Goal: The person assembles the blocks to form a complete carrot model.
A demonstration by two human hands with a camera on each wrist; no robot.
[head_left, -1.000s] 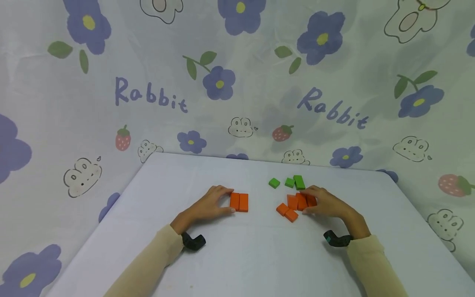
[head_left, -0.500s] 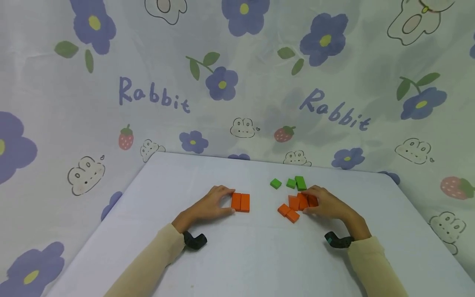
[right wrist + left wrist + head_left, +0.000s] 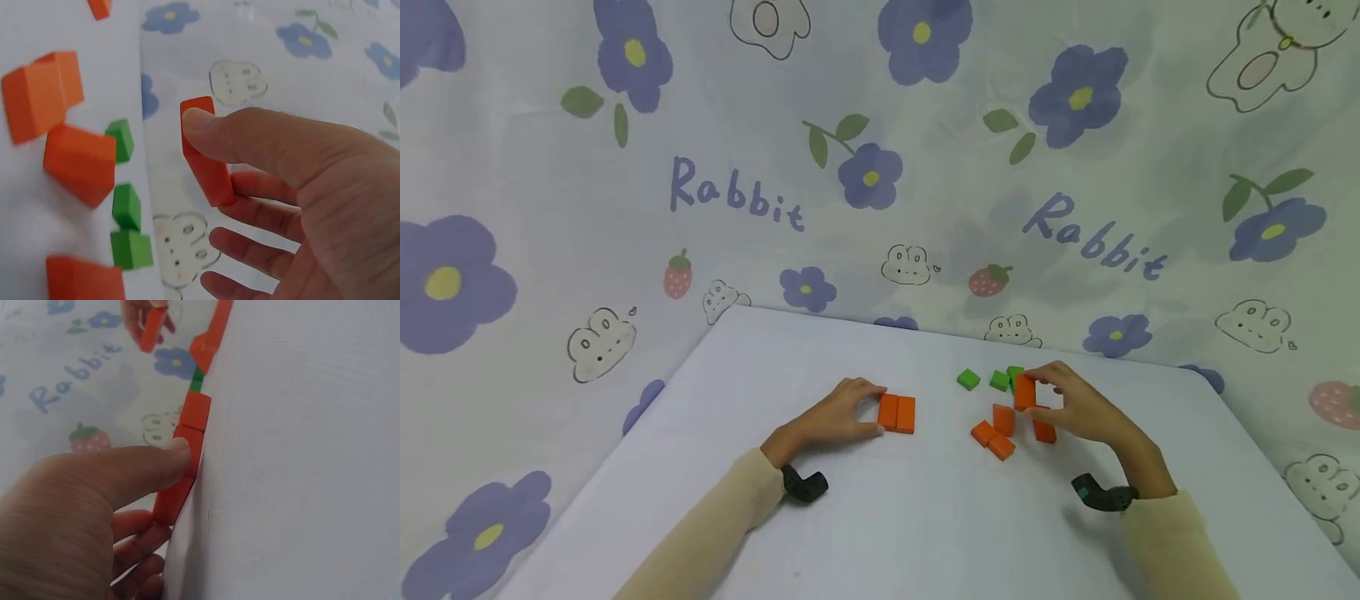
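Note:
My left hand (image 3: 838, 412) pinches the left one of two orange rectangular blocks (image 3: 906, 414) lying side by side on the white table. In the left wrist view, the thumb presses one end of the orange pair (image 3: 172, 503) and fingertips touch the far end. My right hand (image 3: 1082, 404) holds another orange rectangular block (image 3: 1025, 392) by its ends, thumb against fingers; the right wrist view shows this block (image 3: 212, 178) raised off the table. Below the right hand lies one more orange block (image 3: 1044, 427). An orange slant-sided block (image 3: 1003, 419) stands left of it.
Two small orange blocks (image 3: 1002, 447) lie touching near the slant-sided one. Behind them are small green blocks (image 3: 968, 379) and a longer green block (image 3: 1016, 373), partly covered by the raised block. A patterned cloth (image 3: 850, 275) hangs behind the table.
My right hand has lifted an orange block from the right-hand group, uncovering the block beside it. My left hand stays at the orange pair. The head view has shifted slightly.

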